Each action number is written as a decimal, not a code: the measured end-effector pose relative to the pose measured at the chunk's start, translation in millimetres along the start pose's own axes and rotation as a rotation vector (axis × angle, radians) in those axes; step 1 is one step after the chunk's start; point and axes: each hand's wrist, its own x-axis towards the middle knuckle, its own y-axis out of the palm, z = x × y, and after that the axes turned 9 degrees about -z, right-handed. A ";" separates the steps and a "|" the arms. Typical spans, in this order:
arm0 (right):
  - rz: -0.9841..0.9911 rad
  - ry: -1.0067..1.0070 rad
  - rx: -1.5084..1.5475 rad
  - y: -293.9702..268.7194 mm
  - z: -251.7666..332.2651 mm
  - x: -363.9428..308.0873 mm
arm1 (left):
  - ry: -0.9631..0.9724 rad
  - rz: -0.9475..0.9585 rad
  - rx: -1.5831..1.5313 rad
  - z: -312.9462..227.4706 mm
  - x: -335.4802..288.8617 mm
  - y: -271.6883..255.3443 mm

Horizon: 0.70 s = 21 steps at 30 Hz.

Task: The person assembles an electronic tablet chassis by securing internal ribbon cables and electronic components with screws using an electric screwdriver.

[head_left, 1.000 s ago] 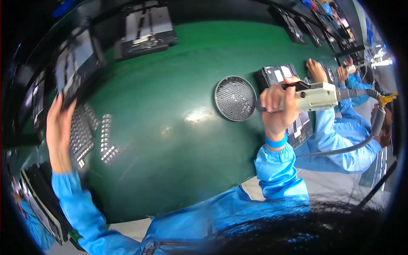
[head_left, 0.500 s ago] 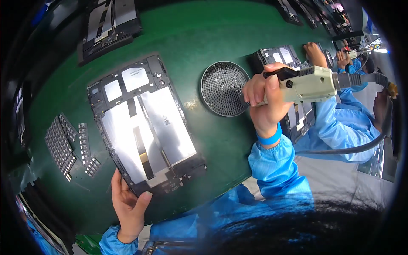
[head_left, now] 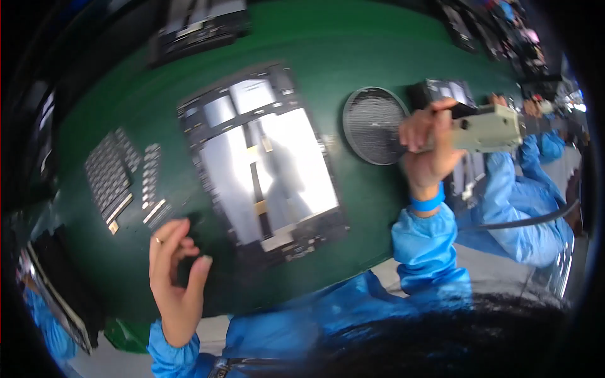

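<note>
My right hand (head_left: 432,142) is wrapped round a beige corded electric screwdriver (head_left: 488,130), held above the right side of the round dish. Its bit is hidden. The dish (head_left: 376,126) is metal with a dimpled, perforated-looking inside. My left hand (head_left: 176,277) hovers over the green table with its fingers apart and curved, holding nothing. Just beyond its fingertips lie dark sheets of small rectangular pieces (head_left: 108,171), some cut in strips. To the right of that hand an opened tablet (head_left: 302,170) lies flat, with silver battery panels, two white labels and dark flex cables showing.
Another opened device (head_left: 203,28) stands at the far edge, and a stack of similar ones (head_left: 444,91) sits behind my right hand. At the right a co-worker in blue sleeves (head_left: 501,183) works at the same table (head_left: 302,50). A grey cord (head_left: 535,218) curves across there.
My left hand has let go of the tablet's near-left corner and moved left toward the small sheets. The whole view has shifted, so table items appear further right. The screwdriver stays in my right hand.
</note>
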 end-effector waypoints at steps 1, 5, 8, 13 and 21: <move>-0.034 0.006 0.005 2.1 0.4 -1.1 | 0.042 -0.090 0.079 2.9 3.1 -5.5; -0.011 -0.024 -0.022 -30.0 9.7 1.7 | 0.336 -0.101 0.312 21.4 39.8 -24.5; -0.015 -0.047 0.001 -32.2 19.5 4.5 | 0.341 -0.094 0.353 30.0 42.0 -36.3; 0.075 -0.152 0.257 10.4 36.5 -11.9 | 0.400 -0.040 0.445 31.8 53.2 -45.5; 0.349 -0.103 0.343 62.1 45.3 -48.9 | 0.472 0.036 0.412 39.7 69.0 -39.7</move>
